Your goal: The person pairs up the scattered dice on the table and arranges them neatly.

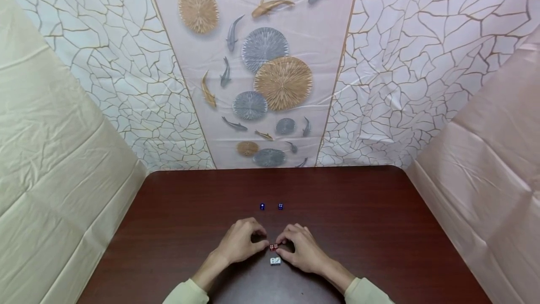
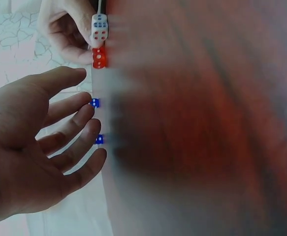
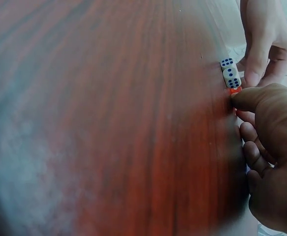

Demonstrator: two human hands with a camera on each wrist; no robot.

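Two red dice sit side by side on the table between the hands. My right hand is at them from the right, thumb and forefinger pinching the right-hand red die, which the thumb partly covers in the right wrist view. On the left, my left hand is spread with loosely bent fingers and holds nothing; its thumb tip is close beside the red pair. Two white dice with dark pips lie together just nearer to me. Farther off are two separate blue dice, one on the left and one on the right.
The dark reddish-brown table has rounded far corners. A patterned cloth with fish and round leaves hangs behind it. Plain cloth drapes flank the table on the left and right.
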